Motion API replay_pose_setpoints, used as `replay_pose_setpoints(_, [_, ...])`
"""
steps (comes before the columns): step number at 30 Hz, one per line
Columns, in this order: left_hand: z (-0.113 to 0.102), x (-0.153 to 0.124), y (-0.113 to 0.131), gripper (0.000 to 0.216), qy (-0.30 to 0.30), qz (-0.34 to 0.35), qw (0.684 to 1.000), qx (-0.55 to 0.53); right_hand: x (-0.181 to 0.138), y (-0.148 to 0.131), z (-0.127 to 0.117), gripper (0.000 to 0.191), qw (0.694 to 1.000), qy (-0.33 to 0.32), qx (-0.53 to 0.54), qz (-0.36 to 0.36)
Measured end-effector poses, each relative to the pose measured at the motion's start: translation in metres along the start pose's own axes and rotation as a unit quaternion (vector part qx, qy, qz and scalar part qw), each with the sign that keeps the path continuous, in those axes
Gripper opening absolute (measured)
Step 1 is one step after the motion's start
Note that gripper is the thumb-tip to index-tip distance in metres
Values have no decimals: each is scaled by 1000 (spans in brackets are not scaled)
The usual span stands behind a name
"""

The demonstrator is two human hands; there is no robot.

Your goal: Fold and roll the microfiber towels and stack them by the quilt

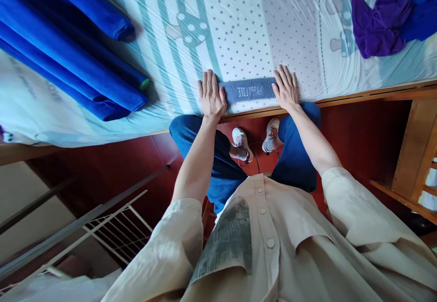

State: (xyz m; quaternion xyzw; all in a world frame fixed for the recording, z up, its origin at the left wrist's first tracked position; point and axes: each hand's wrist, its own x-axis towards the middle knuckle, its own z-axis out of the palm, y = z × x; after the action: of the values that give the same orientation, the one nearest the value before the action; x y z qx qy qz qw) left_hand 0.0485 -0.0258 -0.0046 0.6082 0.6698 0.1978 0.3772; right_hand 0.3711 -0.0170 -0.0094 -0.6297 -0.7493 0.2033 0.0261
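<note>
A grey-blue towel, folded into a long narrow strip with pale lettering, lies flat along the near edge of the bed. My left hand rests palm down at its left end, fingers stretched out on the bed sheet and thumb by the strip. At the other end my right hand lies flat, its fingers spread and its inner side touching the towel. Neither hand grips anything. Beneath them is the patterned sheet with dots, stripes and mushrooms.
Blue folded cloths lie on the bed at left. A crumpled purple cloth and a blue cloth are at far right. Below left stands a white metal rack; a wooden frame is at right.
</note>
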Motion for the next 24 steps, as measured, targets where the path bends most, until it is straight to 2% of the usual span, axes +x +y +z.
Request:
replay_pose_setpoints(5, [-16, -10, 7, 76, 48, -7, 999, 9, 3, -6, -23, 68, 999, -51, -1, 5])
replay_pose_setpoints(8, [-28, -28, 19, 74, 81, 10, 996, 33, 5, -15, -46, 71, 997, -70, 15, 7])
replay_pose_setpoints(10, [-28, -45, 27, 71, 82, 33, 996, 25, 9, -28, -59, 74, 997, -75, 23, -2])
replay_pose_setpoints(13, [-12, -73, 34, 54, 49, 14, 997, -56, 20, -59, -70, 78, 996, -78, 26, -45])
replay_pose_setpoints(16, [19, -87, 38, 33, -13, -65, 982, -175, 32, -103, -66, 87, 989, -99, 23, -108])
replay_pose_setpoints(18, [37, -86, 42, 29, -46, -118, 955, -269, 40, -134, -57, 96, 982, -120, 17, -146])
replay_pose_setpoints(20, [50, -80, 47, 32, -51, -167, 910, -375, 48, -160, -44, 101, 975, -141, 3, -170])
replay_pose_setpoints(24, [59, -64, 53, 24, 4, -245, 804, -542, 61, -193, -18, 93, 968, -184, -46, -166])
